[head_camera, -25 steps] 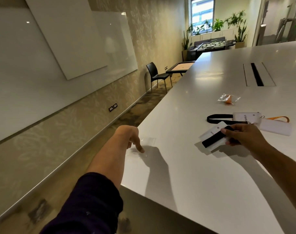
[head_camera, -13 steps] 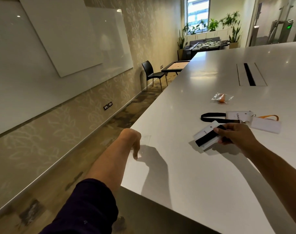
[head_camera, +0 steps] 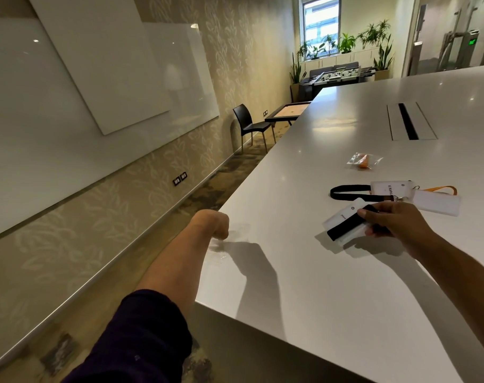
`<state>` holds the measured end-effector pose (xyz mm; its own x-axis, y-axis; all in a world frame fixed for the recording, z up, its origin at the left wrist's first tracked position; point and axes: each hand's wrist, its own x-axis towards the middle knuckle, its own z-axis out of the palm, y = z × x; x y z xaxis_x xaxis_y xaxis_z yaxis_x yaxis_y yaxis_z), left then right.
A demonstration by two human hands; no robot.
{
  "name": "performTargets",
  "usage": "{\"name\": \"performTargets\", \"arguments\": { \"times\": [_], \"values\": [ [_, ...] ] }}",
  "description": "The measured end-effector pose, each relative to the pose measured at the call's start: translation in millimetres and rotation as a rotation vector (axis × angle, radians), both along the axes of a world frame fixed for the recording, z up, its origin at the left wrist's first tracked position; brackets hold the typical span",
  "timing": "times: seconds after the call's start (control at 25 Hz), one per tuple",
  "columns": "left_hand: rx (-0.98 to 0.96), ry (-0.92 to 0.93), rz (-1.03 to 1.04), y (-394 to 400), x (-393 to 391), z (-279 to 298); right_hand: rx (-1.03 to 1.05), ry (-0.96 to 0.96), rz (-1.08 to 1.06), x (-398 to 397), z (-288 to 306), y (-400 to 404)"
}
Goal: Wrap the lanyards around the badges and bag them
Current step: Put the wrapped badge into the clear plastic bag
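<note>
My right hand (head_camera: 398, 222) holds a white badge wrapped in a black lanyard (head_camera: 345, 223) just above the white table (head_camera: 318, 286). My left hand (head_camera: 214, 225) is curled at the table's left edge, fingers closed down on a clear plastic bag (head_camera: 233, 234); the fingertips are hidden behind the hand. Beyond my right hand lie a second white badge (head_camera: 388, 187) with a loose black lanyard (head_camera: 348, 192), and a third badge (head_camera: 437, 202) with an orange lanyard (head_camera: 442, 188).
A small clear bag holding something orange (head_camera: 363, 161) lies farther back. A cable slot (head_camera: 408, 124) is set in the tabletop. A black chair (head_camera: 249, 124) and a low game table (head_camera: 289, 111) stand by the wall at the left.
My left hand's pointing finger has curled under, closing on the clear bag at the table's edge. My right hand still holds the wrapped badge in about the same place.
</note>
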<state>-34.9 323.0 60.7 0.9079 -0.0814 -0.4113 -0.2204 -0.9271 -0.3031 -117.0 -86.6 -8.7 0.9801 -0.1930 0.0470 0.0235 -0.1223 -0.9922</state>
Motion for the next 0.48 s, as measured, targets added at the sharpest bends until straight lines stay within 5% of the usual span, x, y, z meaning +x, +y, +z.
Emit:
{"name": "performTargets", "arguments": {
  "times": [0.24, 0.48],
  "values": [
    [-0.068, -0.375, -0.257, -14.6, 4.5, 21.0, 0.080, -0.010, -0.007, -3.2, 1.2, -2.4],
    [-0.602, -0.489, -0.326, -86.1, 1.1, 23.8, 0.102, -0.041, -0.040, -9.3, 6.5, -9.7]
  ]
}}
